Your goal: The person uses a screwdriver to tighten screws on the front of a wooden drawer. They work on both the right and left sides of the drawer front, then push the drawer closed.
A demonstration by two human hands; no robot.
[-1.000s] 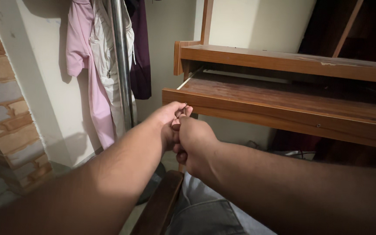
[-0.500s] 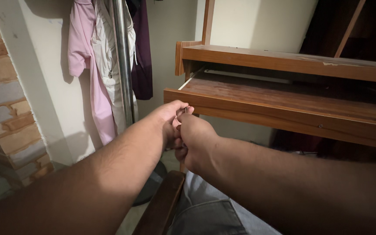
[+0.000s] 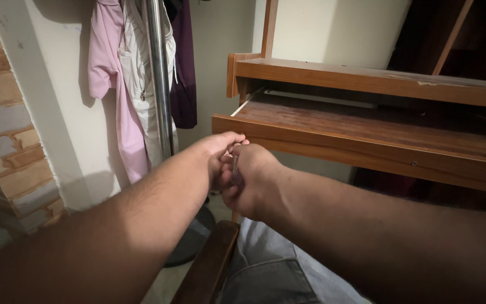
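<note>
My left hand (image 3: 216,155) and my right hand (image 3: 252,179) meet in front of the pulled-out wooden tray (image 3: 367,138) of a desk, pressed together at the fingertips. A small thin greyish object (image 3: 235,166) stands upright between them. My right hand's fingers are closed on it. My left hand's fingers are curled and touch its top; what the object is stays too small and shaded to tell. Both forearms reach in from the bottom of the view.
Above the tray is the wooden desk top (image 3: 378,81). At the left, pink, white and dark purple clothes (image 3: 116,84) hang by a metal pole (image 3: 158,79) against a cream wall. Brick-pattern wall (image 3: 4,112) lies far left. A wooden chair arm (image 3: 206,270) and grey trousers (image 3: 271,270) lie below.
The hands stay pressed together in the same spot; only the fingers shift slightly. The view has drifted a little.
</note>
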